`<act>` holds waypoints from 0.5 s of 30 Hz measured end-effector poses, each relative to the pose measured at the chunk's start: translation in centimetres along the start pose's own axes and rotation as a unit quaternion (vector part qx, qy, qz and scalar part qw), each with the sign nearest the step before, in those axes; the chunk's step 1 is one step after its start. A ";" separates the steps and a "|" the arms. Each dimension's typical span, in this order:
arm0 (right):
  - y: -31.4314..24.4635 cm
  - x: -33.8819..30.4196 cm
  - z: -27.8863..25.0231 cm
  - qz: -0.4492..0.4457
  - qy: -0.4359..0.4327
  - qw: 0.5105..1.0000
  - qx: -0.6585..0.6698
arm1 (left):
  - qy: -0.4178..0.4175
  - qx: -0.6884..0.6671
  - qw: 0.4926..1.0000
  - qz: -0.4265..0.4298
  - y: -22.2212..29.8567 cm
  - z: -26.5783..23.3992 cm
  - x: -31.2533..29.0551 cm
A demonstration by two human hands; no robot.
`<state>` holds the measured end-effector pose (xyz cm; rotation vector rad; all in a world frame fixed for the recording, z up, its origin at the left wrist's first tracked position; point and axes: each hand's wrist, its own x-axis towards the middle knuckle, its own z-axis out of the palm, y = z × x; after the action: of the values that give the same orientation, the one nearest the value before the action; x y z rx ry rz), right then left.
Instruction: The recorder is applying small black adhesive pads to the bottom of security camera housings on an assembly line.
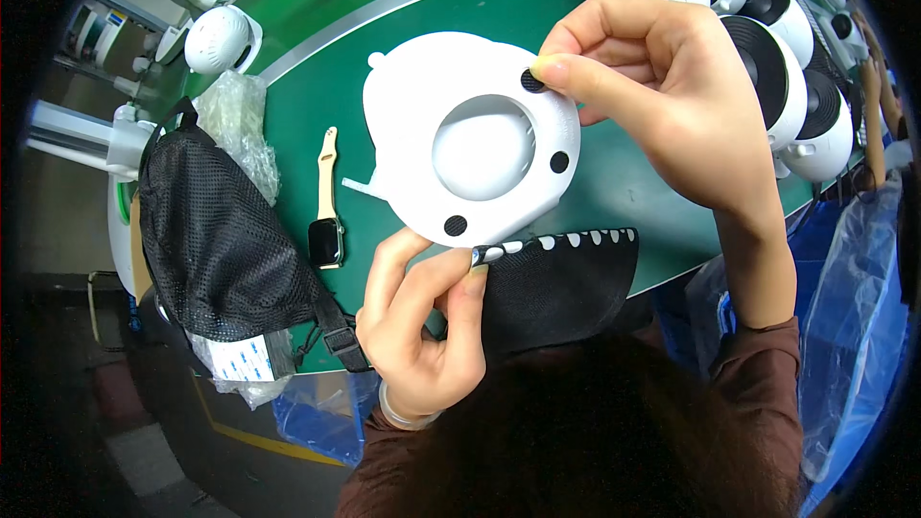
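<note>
A white rounded device (408, 101) lies on the green table with its ring-shaped base (499, 216) facing up. Small round black pads (456, 225) sit on that base, spaced apart. My right hand (672, 101) is closed at the base's upper right, its thumb and fingertip on one black pad (533, 82). Below the device, my left hand (422, 317) pinches the corner of a black sheet (556, 293). A row of pale oval spots runs along the sheet's upper edge. The sheet's lower part is covered by my head.
A smartwatch (326, 240) with a beige strap lies left of the device. Beyond it are a black mesh bag (225, 230) and clear plastic wrap (240, 125). Several white devices with black round faces (767, 67) crowd the right; another white one (219, 40) stands far left.
</note>
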<state>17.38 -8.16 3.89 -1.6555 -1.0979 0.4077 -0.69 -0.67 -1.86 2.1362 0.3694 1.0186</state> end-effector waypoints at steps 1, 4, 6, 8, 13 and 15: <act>0.0 0.0 0.0 -0.004 0.002 1.000 -0.002 | -0.003 0.003 1.000 0.006 -0.1 0.0 0.0; 0.0 -0.1 0.2 -0.009 0.007 1.000 0.007 | 0.003 0.007 1.000 0.019 -0.2 0.1 0.0; 0.4 -0.1 0.7 -0.034 0.025 0.999 -0.002 | 0.001 0.008 1.000 0.015 -0.2 0.1 0.0; 0.2 -0.2 0.8 -0.060 0.043 0.997 -0.012 | 0.000 0.010 1.000 0.011 -0.2 0.1 0.0; 0.9 0.4 0.5 -0.065 0.043 0.997 -0.013 | 0.004 0.004 0.999 -0.049 0.5 -0.1 0.2; 0.8 1.0 -0.1 0.036 0.006 0.998 0.051 | 0.010 -0.008 0.999 -0.039 0.2 0.1 0.2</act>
<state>18.34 -7.44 3.47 -1.6096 -0.9940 0.4911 -0.54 -0.78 -1.62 2.0815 0.4486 0.9973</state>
